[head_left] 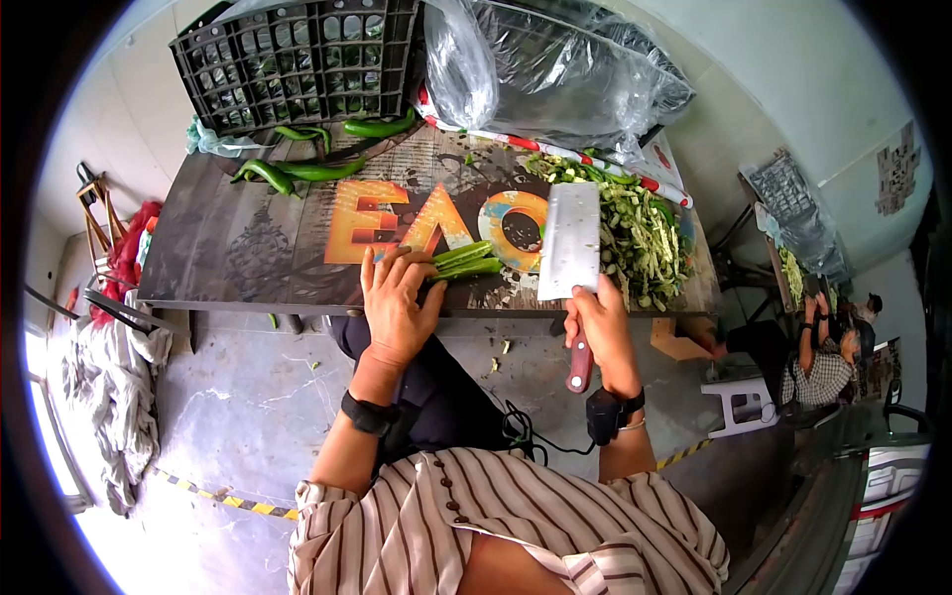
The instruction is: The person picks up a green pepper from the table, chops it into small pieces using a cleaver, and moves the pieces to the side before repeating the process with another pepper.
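Observation:
My left hand (397, 297) rests at the table's front edge, its fingers on the left end of green chili pieces (464, 261) that lie lengthwise, side by side. To the right, my right hand (600, 327) grips the brown handle of a cleaver (570, 238). The broad blade points away from me over the table. Right of the blade lies a pile of chopped green chilies (640, 233). Whole green chilies (322, 171) lie towards the back left of the wooden table (228, 238).
A black crate (297, 69) stands at the back left, beside a plastic-lined crate (565, 64). A red and white strip (516, 141) runs along the back. At the far right another person (823, 367) sits near a second table. A white stool (739, 407) stands on the floor.

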The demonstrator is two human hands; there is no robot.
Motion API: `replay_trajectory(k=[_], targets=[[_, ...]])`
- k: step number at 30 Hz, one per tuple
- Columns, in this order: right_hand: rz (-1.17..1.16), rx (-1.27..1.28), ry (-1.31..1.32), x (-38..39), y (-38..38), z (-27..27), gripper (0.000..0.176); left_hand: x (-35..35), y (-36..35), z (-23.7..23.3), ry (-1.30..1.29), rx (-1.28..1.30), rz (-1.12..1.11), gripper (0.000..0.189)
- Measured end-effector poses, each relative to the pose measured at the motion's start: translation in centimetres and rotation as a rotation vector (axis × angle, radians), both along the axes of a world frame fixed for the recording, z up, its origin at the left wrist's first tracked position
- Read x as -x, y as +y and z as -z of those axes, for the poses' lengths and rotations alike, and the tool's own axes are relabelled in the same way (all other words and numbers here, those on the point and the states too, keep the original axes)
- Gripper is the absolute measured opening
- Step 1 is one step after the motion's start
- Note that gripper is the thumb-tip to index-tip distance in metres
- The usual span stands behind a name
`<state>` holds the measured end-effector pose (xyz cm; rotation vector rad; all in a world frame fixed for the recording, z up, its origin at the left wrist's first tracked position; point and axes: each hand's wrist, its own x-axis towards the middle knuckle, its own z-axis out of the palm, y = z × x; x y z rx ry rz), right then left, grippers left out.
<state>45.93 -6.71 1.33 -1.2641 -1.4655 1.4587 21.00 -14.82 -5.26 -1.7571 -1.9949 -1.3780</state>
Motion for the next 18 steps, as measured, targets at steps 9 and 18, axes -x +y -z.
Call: replay_trajectory(k=[9, 18], targets=[[-0.124, 0.088, 0.100, 1.8, -1.3, 1.0, 0.016, -0.3, 0.1, -2.8, 0.125, 0.280, -0.036, 0.081], [-0.094, 0.089, 0.136, 0.7, -1.7, 0.6, 0.016, -0.2, 1.9, -3.6, 0.109, 0.340, 0.025, 0.042]])
